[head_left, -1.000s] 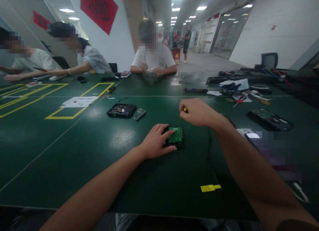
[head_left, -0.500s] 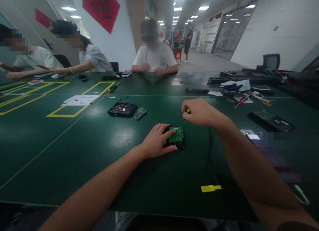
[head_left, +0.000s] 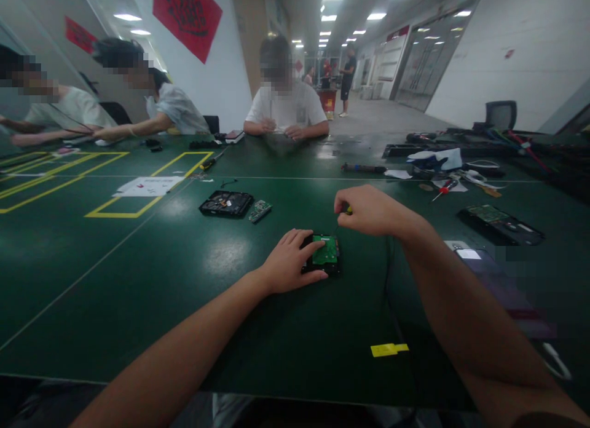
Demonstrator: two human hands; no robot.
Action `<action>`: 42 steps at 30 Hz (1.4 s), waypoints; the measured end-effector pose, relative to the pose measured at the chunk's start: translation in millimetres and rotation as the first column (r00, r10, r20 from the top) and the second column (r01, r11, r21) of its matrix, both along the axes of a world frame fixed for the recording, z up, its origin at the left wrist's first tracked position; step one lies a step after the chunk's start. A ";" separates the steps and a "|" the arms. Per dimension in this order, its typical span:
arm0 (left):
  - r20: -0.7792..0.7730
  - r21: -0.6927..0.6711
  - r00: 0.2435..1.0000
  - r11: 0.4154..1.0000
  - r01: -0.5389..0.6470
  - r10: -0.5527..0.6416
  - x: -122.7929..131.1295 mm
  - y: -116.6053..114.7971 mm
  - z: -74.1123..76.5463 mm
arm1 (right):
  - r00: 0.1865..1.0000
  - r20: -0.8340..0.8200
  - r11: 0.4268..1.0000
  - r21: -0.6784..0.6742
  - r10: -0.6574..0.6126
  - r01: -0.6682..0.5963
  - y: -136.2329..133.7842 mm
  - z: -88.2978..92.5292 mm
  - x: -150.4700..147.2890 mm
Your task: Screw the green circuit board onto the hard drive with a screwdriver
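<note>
A small black hard drive (head_left: 328,267) with a green circuit board (head_left: 325,252) on top lies on the green table (head_left: 138,280) in front of me. My left hand (head_left: 288,262) presses on its left side, fingers spread over the edge and the board. My right hand (head_left: 366,210) is closed around a small screwdriver (head_left: 346,211) with a yellow handle. Its thin shaft points down at the drive's far right corner.
A second opened drive (head_left: 225,203) and a loose green board (head_left: 259,210) lie further back on the left. A phone (head_left: 479,259), another board (head_left: 500,224) and scattered tools sit to the right. A yellow tag (head_left: 388,349) lies near me. Three people sit across the table.
My right hand has dipped a little and turned slightly on the screwdriver. My left hand and the drive have stayed in place.
</note>
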State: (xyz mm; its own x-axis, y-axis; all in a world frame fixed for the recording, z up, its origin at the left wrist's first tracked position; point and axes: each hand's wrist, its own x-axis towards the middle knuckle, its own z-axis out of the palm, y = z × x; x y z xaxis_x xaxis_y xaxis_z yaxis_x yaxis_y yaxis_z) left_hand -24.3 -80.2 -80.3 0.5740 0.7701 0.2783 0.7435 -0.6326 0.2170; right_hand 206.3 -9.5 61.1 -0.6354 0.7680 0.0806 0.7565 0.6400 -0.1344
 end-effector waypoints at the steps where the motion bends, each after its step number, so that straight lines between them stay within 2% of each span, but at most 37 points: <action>1: -0.001 -0.001 1.000 1.000 0.000 0.000 0.0 0.0 -0.2 | 1.000 0.001 1.000 0.004 -0.012 0.012 0.1 -0.2 -0.2; 22: 0.010 0.005 1.000 1.000 0.005 -0.005 -0.3 0.9 -2.4 | 0.990 0.031 0.989 0.058 -0.135 0.133 -5.5 -2.1 -7.9; 29: 0.019 0.001 1.000 1.000 0.010 -0.010 -0.5 1.6 -3.1 | 0.994 0.032 0.993 0.062 -0.106 0.104 -3.1 -3.7 -6.4; 35: 0.004 0.000 1.000 1.000 0.007 -0.007 -0.6 1.5 -2.9 | 0.999 0.001 0.999 -0.002 -0.048 0.048 -1.2 -1.7 -2.3; 42: 0.014 -0.007 1.000 1.000 0.008 -0.008 -1.2 1.0 -2.7 | 0.997 -0.038 0.997 -0.044 0.062 -0.063 -2.7 1.0 1.9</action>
